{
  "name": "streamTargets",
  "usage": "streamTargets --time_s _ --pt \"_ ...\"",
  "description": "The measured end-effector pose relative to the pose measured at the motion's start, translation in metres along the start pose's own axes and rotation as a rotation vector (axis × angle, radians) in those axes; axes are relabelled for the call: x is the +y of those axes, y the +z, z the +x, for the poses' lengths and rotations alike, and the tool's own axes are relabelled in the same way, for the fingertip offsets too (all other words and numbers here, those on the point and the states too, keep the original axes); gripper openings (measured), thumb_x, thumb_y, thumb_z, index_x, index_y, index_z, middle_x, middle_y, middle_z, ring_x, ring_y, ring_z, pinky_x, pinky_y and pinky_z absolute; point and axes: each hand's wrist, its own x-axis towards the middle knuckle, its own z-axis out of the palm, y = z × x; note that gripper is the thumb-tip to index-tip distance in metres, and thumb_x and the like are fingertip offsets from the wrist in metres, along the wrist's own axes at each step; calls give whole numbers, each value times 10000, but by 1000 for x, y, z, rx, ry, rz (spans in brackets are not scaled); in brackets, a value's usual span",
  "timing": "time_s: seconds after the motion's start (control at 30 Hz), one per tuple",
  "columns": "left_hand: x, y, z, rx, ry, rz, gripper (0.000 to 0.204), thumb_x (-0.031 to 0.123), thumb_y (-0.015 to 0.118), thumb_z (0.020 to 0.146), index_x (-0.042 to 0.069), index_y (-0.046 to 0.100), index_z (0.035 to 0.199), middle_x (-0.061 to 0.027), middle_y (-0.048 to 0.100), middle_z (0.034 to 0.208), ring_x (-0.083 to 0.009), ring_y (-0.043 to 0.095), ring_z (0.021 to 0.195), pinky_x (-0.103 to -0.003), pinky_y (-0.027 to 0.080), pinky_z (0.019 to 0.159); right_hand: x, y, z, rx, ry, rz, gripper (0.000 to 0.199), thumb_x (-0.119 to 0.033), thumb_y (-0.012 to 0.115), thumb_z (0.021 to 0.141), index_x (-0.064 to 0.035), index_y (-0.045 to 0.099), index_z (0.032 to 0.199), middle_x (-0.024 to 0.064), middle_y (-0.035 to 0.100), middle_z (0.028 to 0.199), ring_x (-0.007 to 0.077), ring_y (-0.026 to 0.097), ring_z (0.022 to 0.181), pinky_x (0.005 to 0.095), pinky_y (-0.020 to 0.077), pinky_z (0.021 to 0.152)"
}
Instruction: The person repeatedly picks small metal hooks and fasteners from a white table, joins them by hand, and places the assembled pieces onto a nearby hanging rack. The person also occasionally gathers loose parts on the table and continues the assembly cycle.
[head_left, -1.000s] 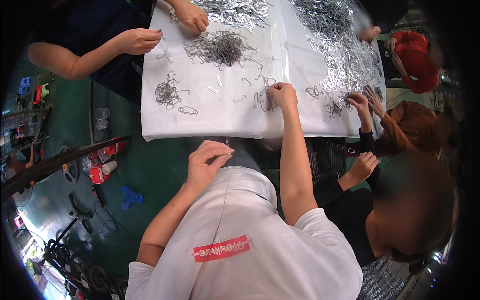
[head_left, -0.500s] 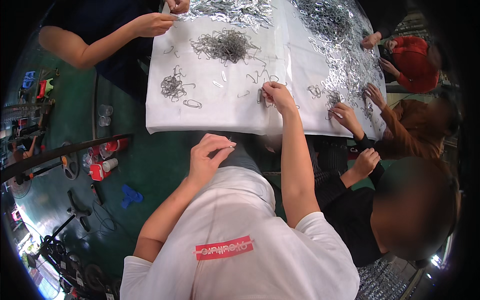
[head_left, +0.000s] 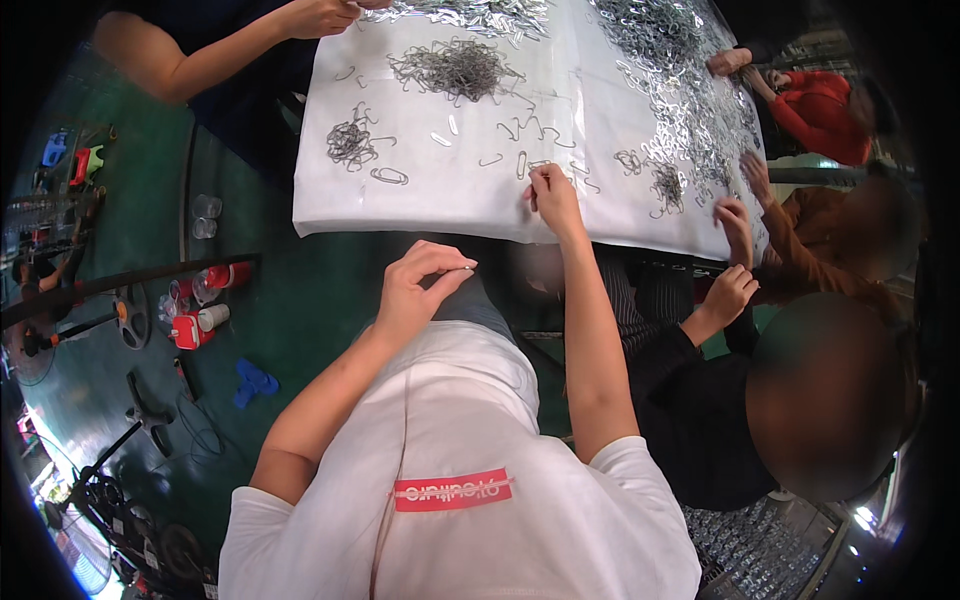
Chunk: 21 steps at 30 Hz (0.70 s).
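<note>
My left hand (head_left: 420, 282) is raised short of the table edge, thumb and fingertips pinched on a small shiny metal piece (head_left: 468, 267) whose shape is mostly hidden. Over the near edge of the table hangs my right hand (head_left: 553, 200), its fingers closed; what they hold, if anything, is hidden. Just beyond it lie an oblong wire loop (head_left: 521, 164) and several loose wire hooks (head_left: 530, 128). To the left are another wire loop (head_left: 389, 176), a small pile of wire hooks (head_left: 350, 143) and two flat silver clips (head_left: 441, 138). A larger hook pile (head_left: 455, 70) sits farther back.
The white-covered table (head_left: 400, 212) bears heaps of flat silver clips (head_left: 480, 15) at the back and more metal pieces (head_left: 685, 125) at right. Co-workers' hands (head_left: 735, 222) are at the right side; another person's arm (head_left: 250, 45) reaches in from the far left. Blue slippers (head_left: 255, 383) lie on the floor.
The table has shifted upward in view. My right hand is nearer the table's front edge, while my left keeps its pinch. A co-worker's hand has drawn back from a hook pile at right.
</note>
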Motion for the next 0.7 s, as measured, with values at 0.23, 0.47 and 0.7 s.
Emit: streamTargets --time_s 0.23,0.47,0.7 --pt "-5 -3 -1 -14 -86 -75 144 6 726 765 50 725 901 -62 685 859 -168 613 810 -269 503 704 25 41 -19 286 -606 -839 135 -121 554 865 -27 567 961 114 622 652 304 640 563 405 511 506" --pt "-13 -8 1 -38 -49 -69 157 15 730 764 61 727 914 -47 688 856 -161 612 816 -267 494 717 40 46 -12 334 -746 -960 217 -122 589 849 -25 555 1040 72 609 682 240 641 578 359 500 476" --pt "-16 -8 8 -37 -29 -76 157 17 732 760 68 729 909 -44 686 850 -166 610 819 -275 489 721 40 44 -10 256 -773 -1062 350 -90 570 818 58 538 1134 90 611 759 225 645 625 336 513 477"
